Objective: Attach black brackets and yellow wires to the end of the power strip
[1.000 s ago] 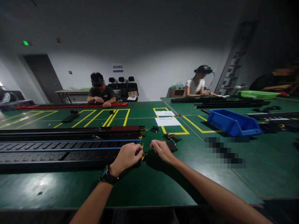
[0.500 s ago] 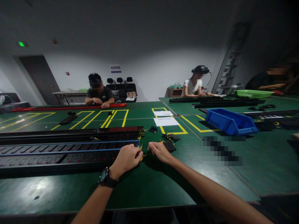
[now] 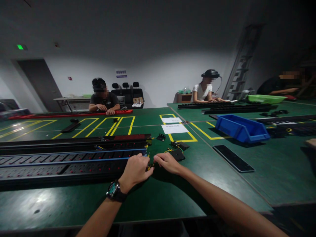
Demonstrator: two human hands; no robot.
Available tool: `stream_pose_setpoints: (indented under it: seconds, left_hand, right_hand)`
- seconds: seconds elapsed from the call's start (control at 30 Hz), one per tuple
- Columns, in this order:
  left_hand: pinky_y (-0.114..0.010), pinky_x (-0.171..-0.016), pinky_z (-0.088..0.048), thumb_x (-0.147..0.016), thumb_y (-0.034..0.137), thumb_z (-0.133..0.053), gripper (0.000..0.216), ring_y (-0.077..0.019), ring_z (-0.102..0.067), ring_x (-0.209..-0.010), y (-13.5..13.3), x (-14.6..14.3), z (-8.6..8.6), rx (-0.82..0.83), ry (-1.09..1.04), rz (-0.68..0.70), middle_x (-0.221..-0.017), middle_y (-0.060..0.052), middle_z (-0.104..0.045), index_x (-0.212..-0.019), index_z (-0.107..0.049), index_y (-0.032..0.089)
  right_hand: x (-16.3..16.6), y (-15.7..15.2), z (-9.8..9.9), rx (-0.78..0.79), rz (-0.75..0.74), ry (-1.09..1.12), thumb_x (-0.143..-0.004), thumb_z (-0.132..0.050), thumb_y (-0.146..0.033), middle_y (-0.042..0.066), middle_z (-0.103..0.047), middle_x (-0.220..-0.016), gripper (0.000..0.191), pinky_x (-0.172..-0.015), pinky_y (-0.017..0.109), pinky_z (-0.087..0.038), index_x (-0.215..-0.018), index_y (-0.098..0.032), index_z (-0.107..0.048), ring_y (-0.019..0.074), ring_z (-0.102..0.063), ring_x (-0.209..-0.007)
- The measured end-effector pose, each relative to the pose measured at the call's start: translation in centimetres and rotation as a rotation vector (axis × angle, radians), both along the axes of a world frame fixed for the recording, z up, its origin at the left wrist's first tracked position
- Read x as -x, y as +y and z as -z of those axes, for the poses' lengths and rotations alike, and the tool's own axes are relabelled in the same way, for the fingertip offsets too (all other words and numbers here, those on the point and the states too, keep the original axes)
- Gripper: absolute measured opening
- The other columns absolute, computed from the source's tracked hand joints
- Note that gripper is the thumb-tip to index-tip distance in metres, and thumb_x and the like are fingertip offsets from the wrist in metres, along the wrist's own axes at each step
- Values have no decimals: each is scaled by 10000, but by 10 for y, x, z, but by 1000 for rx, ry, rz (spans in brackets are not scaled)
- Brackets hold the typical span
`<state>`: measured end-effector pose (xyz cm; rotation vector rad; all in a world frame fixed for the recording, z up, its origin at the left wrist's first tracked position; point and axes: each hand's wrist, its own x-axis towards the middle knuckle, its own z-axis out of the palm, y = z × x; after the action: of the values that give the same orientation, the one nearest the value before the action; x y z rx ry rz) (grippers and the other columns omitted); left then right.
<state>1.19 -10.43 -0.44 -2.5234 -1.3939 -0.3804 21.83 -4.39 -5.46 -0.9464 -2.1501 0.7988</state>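
My left hand point(image 3: 137, 171), with a watch on its wrist, is closed at the right end of a long black power strip point(image 3: 84, 167) with red dots along it. Short yellow wires point(image 3: 149, 167) show between its thumb and fingers. Just to the right, my right hand point(image 3: 168, 163) is closed in a pinch, its fingertips close to those wires; whatever it pinches is too small to make out. Beyond that hand lie a flat black end piece point(image 3: 178, 154) and yellow-green wires. A second strip with blue edges point(image 3: 74, 157) lies alongside the first.
A small black part point(image 3: 161, 137) lies past the strip ends. To the right are a phone point(image 3: 233, 158) and a blue bin point(image 3: 243, 130). White paper sheets point(image 3: 174, 128) lie on the green table point(image 3: 177, 194). Co-workers sit across the table, one by a red strip point(image 3: 61, 113).
My left hand has shifted slightly right and down, and my right hand slightly left. Their fingertips are now closer together around the wires. The camera view has moved a little.
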Motion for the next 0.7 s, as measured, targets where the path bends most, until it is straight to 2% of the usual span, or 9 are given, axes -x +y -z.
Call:
stream_pose_setpoints:
  seconds: [0.23,0.5,0.7]
  left_hand:
    - [-322,-676,-438,-902,358,-616,172,-230,-607,-793,-1,-2,1,34,-13,23,-832,-80,-670,-886,-636,188]
    - [-343,-733,-455,-906,249,-568,70,-236,-610,-864,0,-3,4,51,20,108,-887,-74,-671,-924,-607,194]
    - [-375,-766,-456,-905,193,-533,92,-246,-607,-885,-2,-5,6,36,63,114,-916,-83,-670,-955,-610,189]
  right_hand:
    - [0,0,-3,-4,-33,-1,-1017,-425,-539,-12,-578,-601,548,-569,251,-311,-672,-166,-629,124,-505,-569]
    - [0,0,-1,8,-29,5,-1020,-405,-563,-2,-603,-600,554,-572,255,-321,-744,-166,-675,136,-524,-574]
    - [1,-1,1,-10,-13,-6,-1034,-391,-533,0,-596,-599,562,-586,267,-309,-643,-183,-591,137,-515,-578]
